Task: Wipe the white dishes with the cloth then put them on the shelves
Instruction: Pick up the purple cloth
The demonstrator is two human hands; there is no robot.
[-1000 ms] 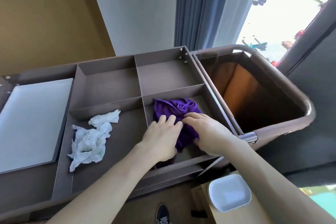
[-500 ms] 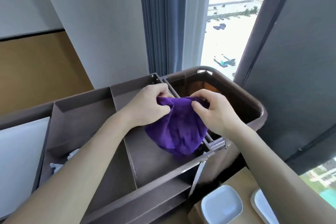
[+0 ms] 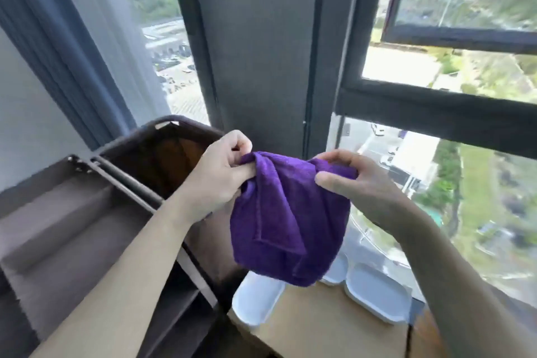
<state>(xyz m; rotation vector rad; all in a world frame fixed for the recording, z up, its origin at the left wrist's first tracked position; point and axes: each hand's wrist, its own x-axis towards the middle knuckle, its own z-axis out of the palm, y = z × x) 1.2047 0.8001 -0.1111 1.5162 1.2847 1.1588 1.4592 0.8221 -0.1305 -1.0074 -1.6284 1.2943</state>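
The purple cloth (image 3: 287, 221) hung in the air above the white dishes (image 3: 374, 293) at the tabletop's (image 3: 319, 325) far edge, its upper hem pinched by the left hand (image 3: 218, 177) and the right hand (image 3: 357, 186). Wiping had not begun. The next move likely called for freeing one hand to lift a dish.

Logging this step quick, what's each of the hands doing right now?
Left hand: gripping the purple cloth by its top edge.
Right hand: pinching the same cloth's top edge, other side.
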